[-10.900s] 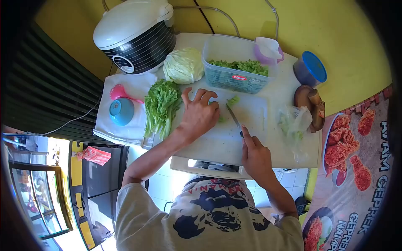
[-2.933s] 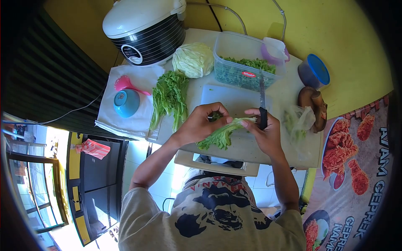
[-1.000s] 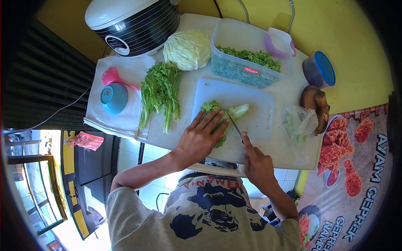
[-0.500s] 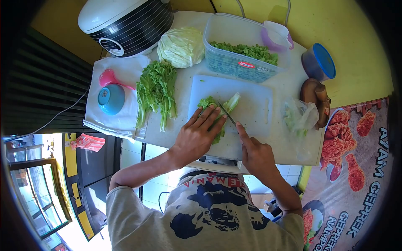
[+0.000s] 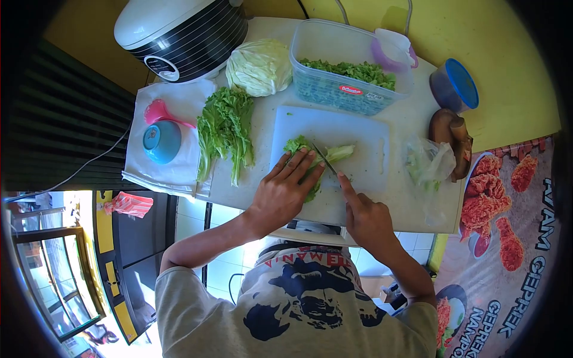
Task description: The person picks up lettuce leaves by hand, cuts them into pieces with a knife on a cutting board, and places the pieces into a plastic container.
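On a white cutting board (image 5: 369, 132) lies a bunch of green lettuce (image 5: 295, 144). My left hand (image 5: 285, 186) presses it down, fingers close together over the leaves and covering most of them. My right hand (image 5: 367, 219) grips a knife (image 5: 324, 157), its index finger stretched along the back and the handle hidden in the palm. The blade stands right beside my left fingertips, at the lettuce's right end. A pale cut stem piece (image 5: 342, 153) rests on the board just right of the blade, with small scraps around it.
Behind the board stands a clear plastic container (image 5: 334, 98) of chopped lettuce. Left of it are a cabbage (image 5: 259, 67), more lettuce (image 5: 225, 128), a blue bowl (image 5: 162, 142) and a rice cooker (image 5: 185, 45). A plastic bag (image 5: 431, 164) and a blue-lidded tub (image 5: 455, 86) are at right.
The pale stem piece has tipped over from a slanted position to lie more sideways, pointing right. Both hands and the knife keep nearly the same place; the whole view has shifted slightly.
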Demonstrator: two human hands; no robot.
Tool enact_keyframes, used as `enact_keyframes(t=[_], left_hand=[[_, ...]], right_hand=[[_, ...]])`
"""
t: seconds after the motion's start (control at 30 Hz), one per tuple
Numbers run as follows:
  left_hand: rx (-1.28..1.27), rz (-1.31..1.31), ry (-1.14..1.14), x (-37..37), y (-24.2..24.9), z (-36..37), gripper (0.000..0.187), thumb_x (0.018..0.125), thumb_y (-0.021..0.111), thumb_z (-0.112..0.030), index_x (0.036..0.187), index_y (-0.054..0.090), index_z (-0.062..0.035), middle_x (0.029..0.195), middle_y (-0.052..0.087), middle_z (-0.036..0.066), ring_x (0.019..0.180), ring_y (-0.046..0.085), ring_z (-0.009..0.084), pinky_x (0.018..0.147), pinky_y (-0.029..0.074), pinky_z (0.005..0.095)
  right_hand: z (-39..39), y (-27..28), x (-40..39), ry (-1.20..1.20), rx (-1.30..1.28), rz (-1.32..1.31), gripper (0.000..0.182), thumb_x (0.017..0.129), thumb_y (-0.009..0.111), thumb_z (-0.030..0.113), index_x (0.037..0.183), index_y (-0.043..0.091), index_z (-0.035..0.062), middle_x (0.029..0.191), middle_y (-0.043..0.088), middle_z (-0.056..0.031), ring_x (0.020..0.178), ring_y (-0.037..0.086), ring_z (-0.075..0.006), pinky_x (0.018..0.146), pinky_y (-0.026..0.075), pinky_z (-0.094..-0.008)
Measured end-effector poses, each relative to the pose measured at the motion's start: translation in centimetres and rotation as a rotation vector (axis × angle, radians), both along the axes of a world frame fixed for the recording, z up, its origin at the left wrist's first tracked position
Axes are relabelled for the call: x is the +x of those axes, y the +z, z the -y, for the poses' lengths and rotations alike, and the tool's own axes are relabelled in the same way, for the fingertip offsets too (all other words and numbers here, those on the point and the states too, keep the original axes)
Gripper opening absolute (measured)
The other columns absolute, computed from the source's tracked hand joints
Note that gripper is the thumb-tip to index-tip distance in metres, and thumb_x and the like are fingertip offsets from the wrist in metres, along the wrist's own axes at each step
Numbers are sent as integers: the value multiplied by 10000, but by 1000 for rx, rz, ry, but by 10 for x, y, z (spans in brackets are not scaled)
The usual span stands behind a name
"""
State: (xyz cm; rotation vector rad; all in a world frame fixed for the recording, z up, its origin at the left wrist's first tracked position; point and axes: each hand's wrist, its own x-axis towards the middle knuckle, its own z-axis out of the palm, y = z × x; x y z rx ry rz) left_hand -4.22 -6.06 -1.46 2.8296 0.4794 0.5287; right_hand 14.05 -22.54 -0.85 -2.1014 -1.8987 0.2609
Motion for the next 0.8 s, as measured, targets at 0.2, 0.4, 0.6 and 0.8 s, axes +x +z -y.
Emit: enact_keyframes(t=[0.2,0.4,0.6,0.8], left_hand=[[5,-1,18,0,-1,2,518,881,661,-48,1399,636,-68,1447,601,190,1389,549,362,1159,454,524],[-37,14,6,-1,0,-4,457,926,691,-97,1380,642,-67,1410,625,162,1381,554,343,1166,445,529],[-47,67,-9,2,21,-17,404,955,711,-165,1344,657,-73,1343,667,127,1331,587,309,1160,416,523],[7,142,71,7,30,-38,412,946,734,-180,1336,659,-73,1275,681,120,1239,616,306,1118,421,512]], right_hand=[[22,-2,-1,-23,0,-13,781,899,647,49,1625,375,145,756,632,-90,496,622,-275,474,531,-424],[20,2,8,-61,-2,93,775,919,646,46,1634,357,125,757,624,-91,498,615,-258,481,528,-407],[2,3,20,-225,346,-104,478,982,607,20,1449,509,50,913,697,-186,630,692,-354,567,557,-431],[-46,8,40,-260,415,-125,326,975,660,55,1284,562,26,1174,688,-175,778,728,-363,639,576,-446]])
